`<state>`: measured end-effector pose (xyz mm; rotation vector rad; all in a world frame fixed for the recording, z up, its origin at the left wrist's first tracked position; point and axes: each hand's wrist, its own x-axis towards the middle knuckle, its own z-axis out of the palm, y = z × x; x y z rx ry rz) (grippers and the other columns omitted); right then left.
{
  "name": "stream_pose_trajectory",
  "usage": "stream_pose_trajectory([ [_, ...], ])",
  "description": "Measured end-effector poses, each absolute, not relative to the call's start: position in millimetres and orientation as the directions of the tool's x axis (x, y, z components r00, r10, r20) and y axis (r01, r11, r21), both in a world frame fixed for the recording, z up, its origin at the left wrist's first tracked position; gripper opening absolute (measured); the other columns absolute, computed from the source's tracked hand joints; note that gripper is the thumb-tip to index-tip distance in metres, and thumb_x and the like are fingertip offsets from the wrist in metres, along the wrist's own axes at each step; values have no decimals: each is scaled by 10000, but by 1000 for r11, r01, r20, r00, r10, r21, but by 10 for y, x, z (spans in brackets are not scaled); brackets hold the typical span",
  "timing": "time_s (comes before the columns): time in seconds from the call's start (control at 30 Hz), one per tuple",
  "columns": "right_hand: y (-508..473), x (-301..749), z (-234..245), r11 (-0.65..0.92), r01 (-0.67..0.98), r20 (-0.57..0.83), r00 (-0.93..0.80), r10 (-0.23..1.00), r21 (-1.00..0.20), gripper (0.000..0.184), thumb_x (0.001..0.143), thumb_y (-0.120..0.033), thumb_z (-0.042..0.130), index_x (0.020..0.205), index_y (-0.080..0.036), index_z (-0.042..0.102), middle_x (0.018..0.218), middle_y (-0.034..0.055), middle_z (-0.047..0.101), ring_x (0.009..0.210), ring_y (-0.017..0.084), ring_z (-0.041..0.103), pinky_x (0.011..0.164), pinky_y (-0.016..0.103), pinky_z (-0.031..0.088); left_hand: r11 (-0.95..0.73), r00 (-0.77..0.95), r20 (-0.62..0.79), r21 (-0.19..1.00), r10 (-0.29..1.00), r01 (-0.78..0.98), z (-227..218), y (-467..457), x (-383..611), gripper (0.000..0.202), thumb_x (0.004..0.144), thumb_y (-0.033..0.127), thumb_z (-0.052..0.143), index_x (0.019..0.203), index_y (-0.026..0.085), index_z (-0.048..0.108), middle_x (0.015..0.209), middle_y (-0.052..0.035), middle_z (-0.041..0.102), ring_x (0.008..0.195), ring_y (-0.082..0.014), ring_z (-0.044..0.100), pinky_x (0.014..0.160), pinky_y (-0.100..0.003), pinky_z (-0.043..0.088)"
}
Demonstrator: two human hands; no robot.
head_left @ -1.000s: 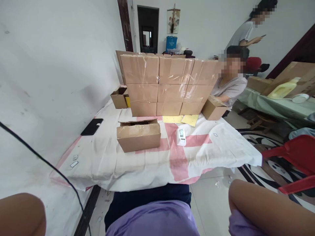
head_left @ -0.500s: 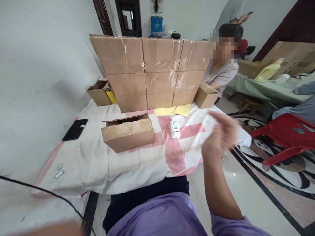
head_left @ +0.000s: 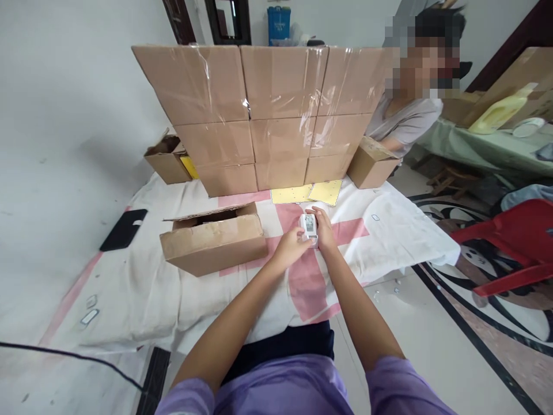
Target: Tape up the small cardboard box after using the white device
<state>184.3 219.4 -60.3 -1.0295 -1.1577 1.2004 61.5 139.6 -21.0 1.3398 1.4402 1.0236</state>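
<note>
Nearest me, purple sleeves and both forearms reach out over the edge of the desk (head_left: 142, 300), which wears a white cloth with a pink cross. Low on the left a black cable (head_left: 64, 353) trails across, and a small label (head_left: 90, 316) lies on the cloth near that edge.

Now the hands: my left hand (head_left: 290, 249) and right hand (head_left: 326, 235) meet over the pink cross, both closed on the small white device (head_left: 309, 226). The left fingers (head_left: 302, 234) pinch its near-left side and the right fingers (head_left: 318, 216) curl over its far right edge. The device sits between them, at or just above the cloth. I cannot tell whether it's lifted.

Just left of the hands, an open cardboard box (head_left: 213, 245) stands on the cloth with its flaps up, its contents hidden from me. Further left, a flat black object (head_left: 124, 229) lies near the wall.

Beyond the device, two yellow sheets (head_left: 306, 193) lie flat at the foot of a stack of taped boxes (head_left: 268, 109), three rows high and three across. A small open box (head_left: 166, 162) sits at the stack's left end. Another box (head_left: 371, 166) sits at its right, beside a seated person's grey sleeve (head_left: 408, 121).

Off right, a red chair (head_left: 514, 245) stands on the patterned floor. Farther back, a yellow jug (head_left: 501, 109) rests on a green-covered surface.
</note>
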Motion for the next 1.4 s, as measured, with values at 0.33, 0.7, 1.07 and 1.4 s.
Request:
stream_pose_trajectory([
  [0.33, 2239, 1819, -654, 114, -165, 112, 21, 993, -980, 425, 923, -581, 464, 1127, -230, 590, 1091, 43, 723, 953, 215, 647, 829, 338, 503, 510, 154, -497, 858, 854, -62, 35, 1547, 577, 333, 842, 264, 683, 644, 210, 420, 468, 119, 233, 381, -37, 155, 402, -218, 87],
  [0.7, 2189, 1819, -619, 146, -205, 135, 64, 989, -968, 441, 891, -608, 491, 1072, -217, 589, 1017, 39, 714, 851, 205, 644, 773, 329, 507, 509, 138, -494, 855, 858, -103, 153, 1621, 789, 326, 919, 236, 606, 683, 197, 384, 522, 124, 222, 410, -36, 155, 403, -191, 116],
  [1.07, 2187, 1815, -635, 139, -202, 120, 101, 988, -970, 408, 891, -594, 491, 1035, -229, 600, 943, 18, 712, 778, 192, 649, 688, 300, 508, 371, 30, -370, 925, 929, -80, -29, 1114, 770, 256, 721, 309, 701, 615, 200, 495, 471, 92, 279, 420, -58, 227, 444, -245, 120],
  [1.4, 2226, 1818, -685, 128, -219, 107, 107, 988, -967, 407, 867, -596, 514, 1030, -235, 609, 970, 18, 722, 829, 202, 666, 732, 301, 513, 323, -103, -331, 942, 938, -89, -260, 1139, 789, 260, 605, 382, 751, 653, 175, 601, 609, -5, 575, 554, -112, 514, 445, -213, 226],
])
